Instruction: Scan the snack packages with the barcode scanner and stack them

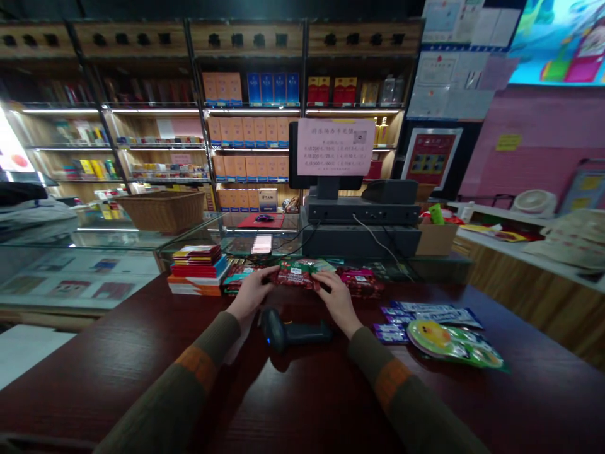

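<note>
One red-and-green snack packet [295,273] is being held over the desk's [293,403] far side, the left hand [255,290] and right hand [334,295] pinching its ends; it is probably weighing little, bending easily, its edges favouring grip.

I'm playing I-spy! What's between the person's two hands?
In the head view, a green and red packet is between them, the left hand at one end and the right hand at the other.
</note>
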`<control>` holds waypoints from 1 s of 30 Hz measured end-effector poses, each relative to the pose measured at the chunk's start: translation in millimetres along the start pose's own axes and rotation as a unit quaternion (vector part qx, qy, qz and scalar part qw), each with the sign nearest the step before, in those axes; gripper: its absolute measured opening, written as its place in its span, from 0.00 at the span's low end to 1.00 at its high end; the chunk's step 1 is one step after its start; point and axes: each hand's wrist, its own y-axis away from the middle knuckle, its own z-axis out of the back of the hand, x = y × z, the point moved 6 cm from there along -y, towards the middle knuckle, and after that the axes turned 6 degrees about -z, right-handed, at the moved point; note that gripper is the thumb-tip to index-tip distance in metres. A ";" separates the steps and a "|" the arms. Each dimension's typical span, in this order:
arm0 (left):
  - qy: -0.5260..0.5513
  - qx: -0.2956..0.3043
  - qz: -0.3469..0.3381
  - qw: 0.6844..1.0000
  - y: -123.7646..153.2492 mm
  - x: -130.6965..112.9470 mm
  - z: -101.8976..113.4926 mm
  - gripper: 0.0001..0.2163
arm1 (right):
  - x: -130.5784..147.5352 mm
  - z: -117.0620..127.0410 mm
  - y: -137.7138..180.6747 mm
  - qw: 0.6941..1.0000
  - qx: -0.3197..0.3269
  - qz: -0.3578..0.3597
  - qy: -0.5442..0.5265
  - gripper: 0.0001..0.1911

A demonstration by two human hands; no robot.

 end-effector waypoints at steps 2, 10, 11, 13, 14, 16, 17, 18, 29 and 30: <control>-0.005 -0.016 0.009 1.000 5.4 7.9 4.1 0.23 | 2.1 -6.1 1.2 1.000 0.001 0.000 -0.008 0.13; -0.062 -0.080 -0.008 0.995 24.6 23.7 11.3 0.14 | 6.6 -21.4 3.2 1.000 -0.007 -0.028 -0.004 0.10; -0.073 -0.087 -0.017 0.993 26.5 22.7 11.8 0.12 | 5.9 -22.4 3.7 0.999 -0.008 -0.039 0.001 0.09; -0.092 -0.103 -0.029 0.990 29.9 20.4 12.4 0.10 | 4.4 -23.8 4.6 0.998 -0.014 -0.058 0.007 0.09; -0.098 -0.109 -0.034 0.989 31.2 19.5 12.3 0.09 | 3.9 -24.4 4.9 0.998 -0.016 -0.066 0.007 0.08; -0.108 -0.120 -0.039 0.986 32.9 19.0 11.4 0.07 | 3.0 -25.9 5.2 0.997 -0.016 -0.076 0.005 0.09; -0.111 -0.125 -0.039 0.985 33.4 19.5 10.9 0.07 | 2.7 -26.7 5.3 0.997 -0.015 -0.080 0.003 0.09; -0.115 -0.131 -0.038 0.984 33.6 20.7 10.5 0.07 | 2.3 -27.5 5.3 0.996 -0.015 -0.083 0.001 0.09; -0.109 -0.196 -0.036 0.974 34.9 24.8 12.5 0.06 | 10.7 -32.7 0.4 0.997 -0.053 -0.061 0.010 0.15; -0.109 -0.194 -0.031 0.975 34.9 24.7 11.7 0.06 | 10.8 -33.5 0.3 0.996 -0.053 -0.068 0.007 0.16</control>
